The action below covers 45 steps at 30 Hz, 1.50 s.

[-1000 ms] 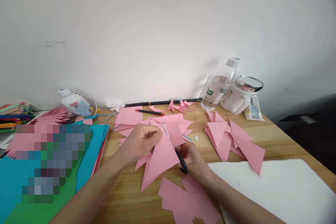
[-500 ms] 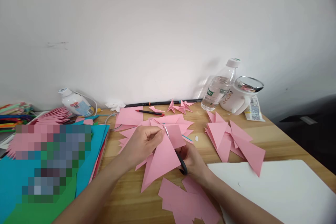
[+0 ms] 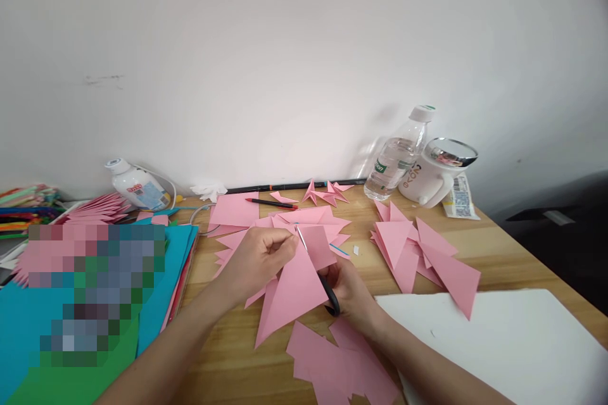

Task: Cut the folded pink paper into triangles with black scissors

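Observation:
Between finger and thumb, my left hand [image 3: 268, 256] pinches the top of a pink paper [image 3: 300, 285] that hangs down as a long triangle. My right hand [image 3: 349, 291] grips black-handled scissors [image 3: 334, 297], their blades lying along the paper's right edge up near my left fingertips. On the blades' right side a squarish pink flap [image 3: 318, 245] stands out; whether it is still joined to the triangle I cannot tell. Behind my hands spreads a pile of pink pieces [image 3: 327, 215]. Nearer me lie pink offcuts [image 3: 327, 364], and a tiny white scrap [image 3: 356, 250] sits to the right.
Pink triangles [image 3: 403, 253] lie at the right above a white board [image 3: 494, 342]. A water bottle [image 3: 394, 164] and a white mug [image 3: 430, 177] stand by the wall. Coloured sheets [image 3: 175, 266] fill the left. A red-and-black pen [image 3: 273, 204] and folded pink shapes [image 3: 327, 193] lie behind.
Almost nothing differs. The scissors and my right hand have shifted very slightly; my left hand keeps its pinch on the paper.

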Motion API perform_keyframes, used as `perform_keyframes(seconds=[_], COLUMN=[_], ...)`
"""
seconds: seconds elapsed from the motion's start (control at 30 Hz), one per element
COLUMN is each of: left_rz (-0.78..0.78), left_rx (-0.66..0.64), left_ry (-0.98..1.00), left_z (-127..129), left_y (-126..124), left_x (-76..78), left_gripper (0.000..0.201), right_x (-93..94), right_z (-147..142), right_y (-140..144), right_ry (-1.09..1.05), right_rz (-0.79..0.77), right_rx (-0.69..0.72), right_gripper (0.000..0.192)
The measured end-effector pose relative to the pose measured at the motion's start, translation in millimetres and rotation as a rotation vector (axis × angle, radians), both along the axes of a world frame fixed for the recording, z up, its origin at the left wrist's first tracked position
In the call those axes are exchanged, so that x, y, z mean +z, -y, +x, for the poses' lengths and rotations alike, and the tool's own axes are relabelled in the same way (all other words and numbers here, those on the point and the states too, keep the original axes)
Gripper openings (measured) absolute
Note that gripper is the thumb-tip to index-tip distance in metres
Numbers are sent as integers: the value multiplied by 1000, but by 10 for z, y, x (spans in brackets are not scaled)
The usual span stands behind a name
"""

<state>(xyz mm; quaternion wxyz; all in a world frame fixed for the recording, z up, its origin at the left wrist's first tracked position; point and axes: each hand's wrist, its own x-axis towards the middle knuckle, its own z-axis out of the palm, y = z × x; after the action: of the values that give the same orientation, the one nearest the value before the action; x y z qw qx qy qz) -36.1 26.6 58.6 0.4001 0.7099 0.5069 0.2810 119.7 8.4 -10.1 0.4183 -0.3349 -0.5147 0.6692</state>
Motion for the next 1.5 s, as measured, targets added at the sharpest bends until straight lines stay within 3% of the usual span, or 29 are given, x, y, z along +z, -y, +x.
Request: perform_keyframes(seconds=[0.33,0.5,0.67,0.83,0.97,1.1,1.17,1.23,1.37,1.4,1.5], left_rz=[-27,-32,-51,-182,-316,-439,-477,-475,-328,-214,408], left_rx=[1,7,64,100,74,63,33,1,-15,-20,41], left_ry=[24,0,9,179,316,333,383,431,428,406,192], left_z=[-2,9,9,68,278,686,939,1188,1497,1503,1305], left_y=[-13,-20,26,108,95,31,-3,-35,-100,-125,-259], left_x=[-25,-17,93,251,287,179,93,21,20,55,202], left_gripper=[33,33,37,30,17,16,14,14,12,16,24], right_x=[-49,-40,-25,28,78,67,32,2,6,15,36], right_z=[-6,1,2,18,44,53,60,73,89,87,67], right_y=[-6,-4,-15,-1,8,12,19,32,45,37,-19], right_ry=[-52,-81,-88,1,-20,-115,-57,-74,-142,-165,-256], right_rz=[16,-96,-187,-171,-247,-270,-382,-398,-409,-409,-389], right_rx=[9,51,50,282,443,347,446,423,328,294,160], right_gripper=[31,32,33,21,25,23,20,17,18,18,19])
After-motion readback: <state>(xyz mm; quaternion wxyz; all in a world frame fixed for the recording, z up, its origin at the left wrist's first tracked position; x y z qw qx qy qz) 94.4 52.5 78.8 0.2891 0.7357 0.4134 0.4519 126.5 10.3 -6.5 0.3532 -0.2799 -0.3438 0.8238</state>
